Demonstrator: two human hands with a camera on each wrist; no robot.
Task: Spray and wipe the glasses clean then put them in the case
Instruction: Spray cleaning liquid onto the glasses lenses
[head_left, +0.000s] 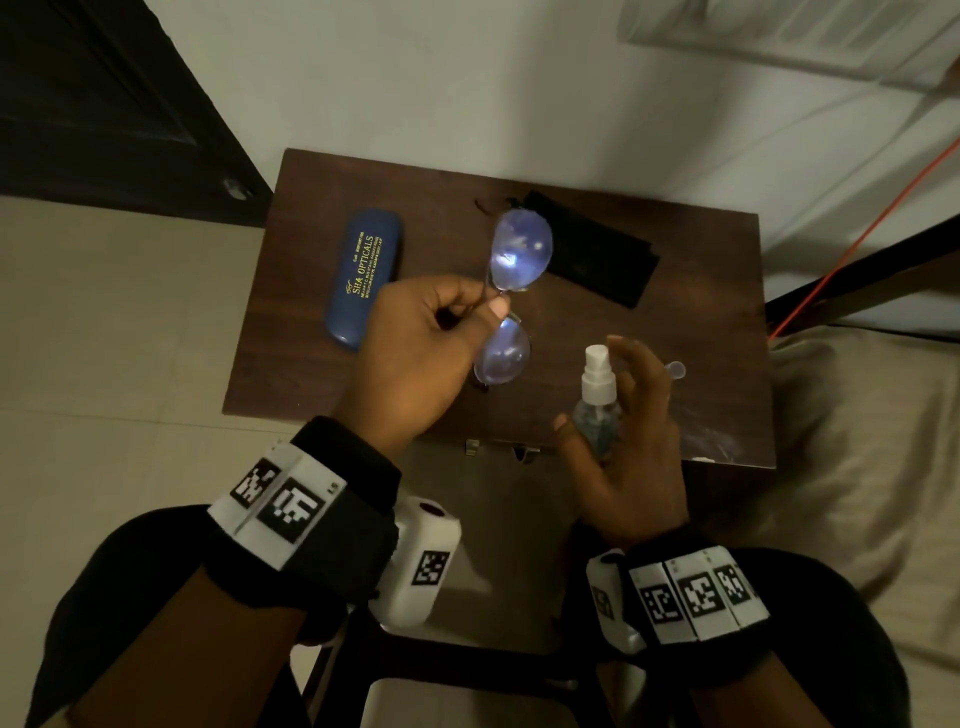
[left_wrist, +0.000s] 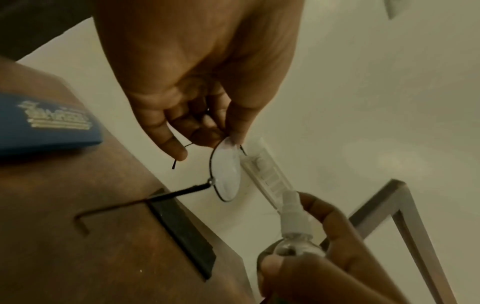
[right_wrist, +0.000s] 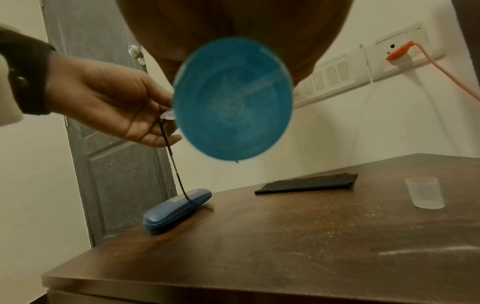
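My left hand (head_left: 488, 309) pinches the metal-framed glasses (head_left: 519, 249) at the bridge and holds them above the table, lenses facing right. In the left wrist view one lens (left_wrist: 226, 170) shows edge-on, with a temple arm hanging down. My right hand (head_left: 618, 395) grips a small clear spray bottle (head_left: 597, 410) upright; its white nozzle (left_wrist: 291, 203) sits just right of the lower lens, a short gap away. The bottle's blue bottom (right_wrist: 232, 98) fills the right wrist view. The shut blue glasses case (head_left: 363, 275) lies on the table's left side. A folded black cloth (head_left: 592, 254) lies behind the glasses.
The small brown wooden table (head_left: 701, 291) stands against a white wall. A clear plastic cap (head_left: 675, 370) stands on it behind my right hand. A dark door (head_left: 104, 104) is at the left, bedding (head_left: 857, 441) at the right. An orange cable (right_wrist: 441, 70) hangs from a wall socket.
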